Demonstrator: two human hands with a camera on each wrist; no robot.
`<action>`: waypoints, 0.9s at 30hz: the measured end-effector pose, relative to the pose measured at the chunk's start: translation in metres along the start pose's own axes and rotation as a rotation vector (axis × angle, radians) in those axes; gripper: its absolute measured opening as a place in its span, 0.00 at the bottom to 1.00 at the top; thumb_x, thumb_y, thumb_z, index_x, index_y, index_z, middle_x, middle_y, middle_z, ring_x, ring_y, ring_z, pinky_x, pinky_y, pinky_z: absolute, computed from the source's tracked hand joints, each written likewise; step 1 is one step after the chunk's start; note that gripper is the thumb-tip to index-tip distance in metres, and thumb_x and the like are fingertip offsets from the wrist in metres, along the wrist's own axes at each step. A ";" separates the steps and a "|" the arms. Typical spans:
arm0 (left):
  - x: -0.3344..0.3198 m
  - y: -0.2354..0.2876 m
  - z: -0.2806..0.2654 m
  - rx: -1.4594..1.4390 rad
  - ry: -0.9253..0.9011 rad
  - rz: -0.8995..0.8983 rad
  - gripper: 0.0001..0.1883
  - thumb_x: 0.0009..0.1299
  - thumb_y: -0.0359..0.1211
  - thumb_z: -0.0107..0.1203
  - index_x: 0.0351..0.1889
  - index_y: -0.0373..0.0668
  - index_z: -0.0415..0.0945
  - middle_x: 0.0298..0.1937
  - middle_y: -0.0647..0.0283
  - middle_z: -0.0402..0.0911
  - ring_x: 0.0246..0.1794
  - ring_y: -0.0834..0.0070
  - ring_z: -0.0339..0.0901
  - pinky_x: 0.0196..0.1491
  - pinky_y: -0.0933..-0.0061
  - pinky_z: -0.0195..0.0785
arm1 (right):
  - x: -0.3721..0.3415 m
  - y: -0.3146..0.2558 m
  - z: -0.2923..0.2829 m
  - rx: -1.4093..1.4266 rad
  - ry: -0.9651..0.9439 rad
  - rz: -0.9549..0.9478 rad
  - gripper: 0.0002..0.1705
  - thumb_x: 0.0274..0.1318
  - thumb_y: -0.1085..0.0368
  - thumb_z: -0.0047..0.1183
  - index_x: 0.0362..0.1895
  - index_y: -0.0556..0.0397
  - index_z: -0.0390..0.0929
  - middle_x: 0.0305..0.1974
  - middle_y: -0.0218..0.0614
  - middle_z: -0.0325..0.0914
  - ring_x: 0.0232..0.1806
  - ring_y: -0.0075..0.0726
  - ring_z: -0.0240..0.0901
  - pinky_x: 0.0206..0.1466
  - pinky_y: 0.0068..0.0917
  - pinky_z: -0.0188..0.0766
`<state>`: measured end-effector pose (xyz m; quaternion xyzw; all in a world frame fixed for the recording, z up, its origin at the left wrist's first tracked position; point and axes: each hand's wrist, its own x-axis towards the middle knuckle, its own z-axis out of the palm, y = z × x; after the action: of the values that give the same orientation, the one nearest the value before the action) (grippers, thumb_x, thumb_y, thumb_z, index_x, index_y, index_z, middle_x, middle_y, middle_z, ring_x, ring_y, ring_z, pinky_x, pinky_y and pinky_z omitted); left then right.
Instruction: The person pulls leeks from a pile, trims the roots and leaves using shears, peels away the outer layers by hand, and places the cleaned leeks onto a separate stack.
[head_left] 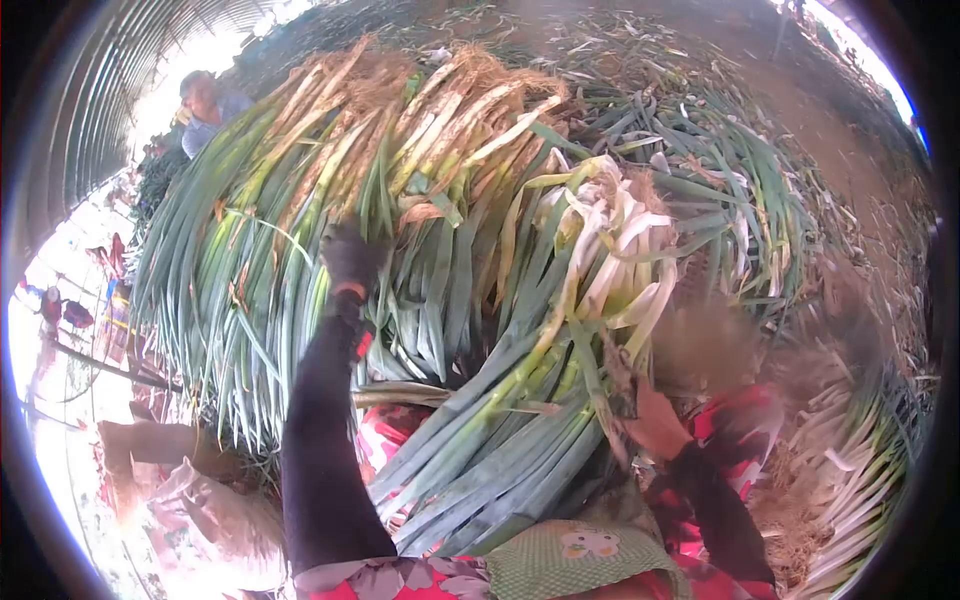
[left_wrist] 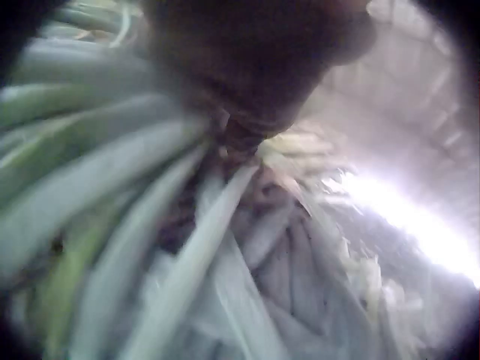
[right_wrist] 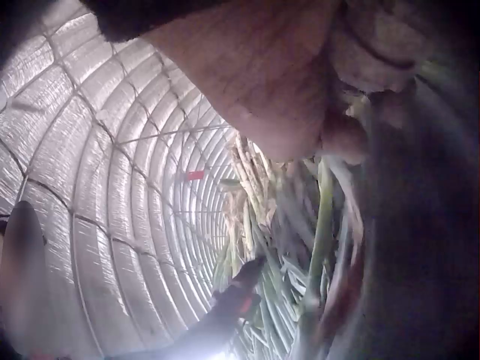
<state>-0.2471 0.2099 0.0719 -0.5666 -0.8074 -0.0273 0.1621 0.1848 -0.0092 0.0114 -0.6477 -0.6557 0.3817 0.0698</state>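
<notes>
A large heap of green onions (head_left: 290, 180) lies in front of me, roots toward the far side and long green leaves hanging toward me. My left hand (head_left: 355, 258), in a dark glove, grips green onion leaves at the middle of this heap; in the left wrist view, leaves (left_wrist: 180, 285) converge beneath its fingers. A loose bunch of green onions (head_left: 520, 430) lies across my lap, with pale stems (head_left: 620, 250) pointing away. My bare right hand (right_wrist: 300, 97) is beside those stems, its curled fingers pinching a withered leaf (right_wrist: 345, 292). The fingertips are partly hidden.
More green onions (head_left: 740, 190) lie at the back right, and a bunch with white stems (head_left: 850, 500) is at the lower right. Leaf scraps cover the ground (head_left: 840, 120). Another person (head_left: 205, 110) is behind the heap at left. A pale sack (head_left: 215, 530) stands at lower left.
</notes>
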 end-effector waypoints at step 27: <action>-0.299 -0.085 -0.080 -0.249 -0.652 0.491 0.14 0.54 0.32 0.54 0.40 0.44 0.78 0.34 0.56 0.80 0.37 0.58 0.78 0.41 0.60 0.71 | -0.010 -0.075 0.036 -0.036 -0.049 -0.567 0.30 0.45 0.61 0.56 0.44 0.70 0.57 0.23 0.53 0.71 0.26 0.55 0.73 0.30 0.42 0.69</action>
<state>-0.2158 -0.1094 0.0717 -0.7363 -0.6482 0.0952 -0.1695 0.1056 -0.0231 0.0346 -0.4304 -0.8187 0.3508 0.1464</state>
